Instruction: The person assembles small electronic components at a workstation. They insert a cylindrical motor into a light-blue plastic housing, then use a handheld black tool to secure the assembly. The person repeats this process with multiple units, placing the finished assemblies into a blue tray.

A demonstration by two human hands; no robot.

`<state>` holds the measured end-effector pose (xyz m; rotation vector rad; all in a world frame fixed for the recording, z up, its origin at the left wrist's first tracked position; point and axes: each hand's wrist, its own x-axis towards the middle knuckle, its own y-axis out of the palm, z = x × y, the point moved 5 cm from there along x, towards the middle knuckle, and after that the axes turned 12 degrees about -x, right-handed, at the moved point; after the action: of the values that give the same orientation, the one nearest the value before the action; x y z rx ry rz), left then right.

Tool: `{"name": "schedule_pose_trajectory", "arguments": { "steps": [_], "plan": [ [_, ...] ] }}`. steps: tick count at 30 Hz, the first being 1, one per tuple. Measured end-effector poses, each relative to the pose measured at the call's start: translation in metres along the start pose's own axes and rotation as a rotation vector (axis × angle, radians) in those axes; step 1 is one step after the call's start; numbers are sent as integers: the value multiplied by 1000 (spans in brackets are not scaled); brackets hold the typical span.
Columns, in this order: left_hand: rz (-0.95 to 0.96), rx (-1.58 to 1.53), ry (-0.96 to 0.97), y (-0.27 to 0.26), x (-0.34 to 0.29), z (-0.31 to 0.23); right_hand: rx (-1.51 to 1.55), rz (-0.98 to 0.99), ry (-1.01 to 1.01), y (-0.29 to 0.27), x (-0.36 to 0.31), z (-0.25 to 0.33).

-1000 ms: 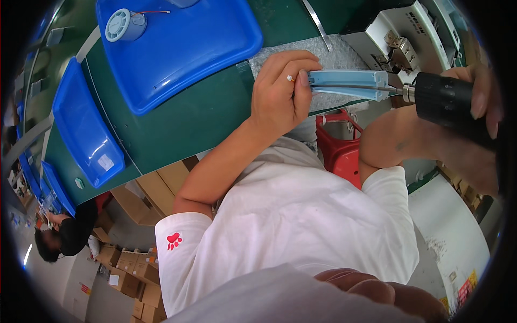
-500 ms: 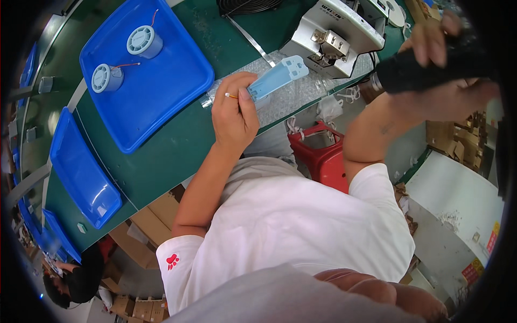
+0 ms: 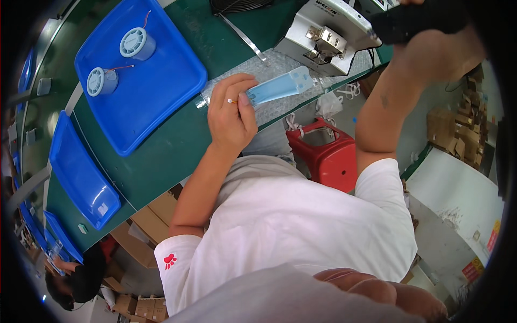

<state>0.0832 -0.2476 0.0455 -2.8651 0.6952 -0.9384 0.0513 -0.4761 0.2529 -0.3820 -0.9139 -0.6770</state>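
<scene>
My left hand (image 3: 230, 113) is closed around one end of a long light blue plastic housing (image 3: 280, 87). The other end points to the right, over bubble wrap on the bench. A short wire with a small white connector (image 3: 230, 101) pokes out between the fingers. At the upper right, my right hand (image 3: 449, 51), blurred, grips a thick black cylindrical tool (image 3: 423, 21) whose narrow end points left toward a silver bench machine (image 3: 323, 40). Most of that hand's fingers are hidden behind the tool or out of the picture.
A blue tray (image 3: 167, 81) holds two round light blue parts (image 3: 137, 44) with wires. Another blue tray (image 3: 81, 172) lies nearer left. A thin metal strip (image 3: 243, 37) rests by the bubble wrap (image 3: 223, 86). A red stool (image 3: 328, 159) stands below the bench edge. Another person (image 3: 83, 277) sits lower left.
My right hand and the black tool have moved up, closer to the upper edge. The blue housing in my left hand has tipped slightly toward level.
</scene>
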Motion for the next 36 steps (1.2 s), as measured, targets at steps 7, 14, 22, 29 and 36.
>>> {"name": "schedule_pose_trajectory", "arguments": {
  "steps": [7, 14, 22, 29, 36],
  "plan": [
    [3, 10, 37, 1, -1, 2, 566, 177, 279, -40, -35, -11],
    [-6, 11, 23, 1, -5, 3, 546, 162, 242, -20, -40, -16],
    [5, 25, 30, 2, -4, 3, 556, 163, 232, -4, -53, -26],
    [8, 20, 53, 2, -3, 4, 569, 160, 223, -4, -56, -23],
    [-4, 4, 30, 2, -2, 3, 585, 172, 213, -4, -59, -20]
  ]
}}
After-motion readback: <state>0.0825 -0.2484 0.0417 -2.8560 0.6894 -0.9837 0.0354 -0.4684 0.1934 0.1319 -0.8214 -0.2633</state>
